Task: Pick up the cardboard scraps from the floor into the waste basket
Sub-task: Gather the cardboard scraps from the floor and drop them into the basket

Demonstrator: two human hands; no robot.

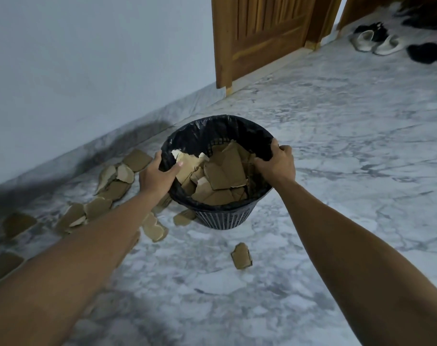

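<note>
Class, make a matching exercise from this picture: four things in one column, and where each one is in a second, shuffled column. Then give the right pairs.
Things
1. waste basket
2. lone cardboard scrap
3. pale slippers
4. wooden door

Places
A. far right, on the floor near the doorway
B. alone on the floor, nearer the camera than the basket
C. gripped at its rim by the left hand and the right hand
D. against the wall, beyond the basket

Pairs: 1-C, 2-B, 3-A, 4-D
</note>
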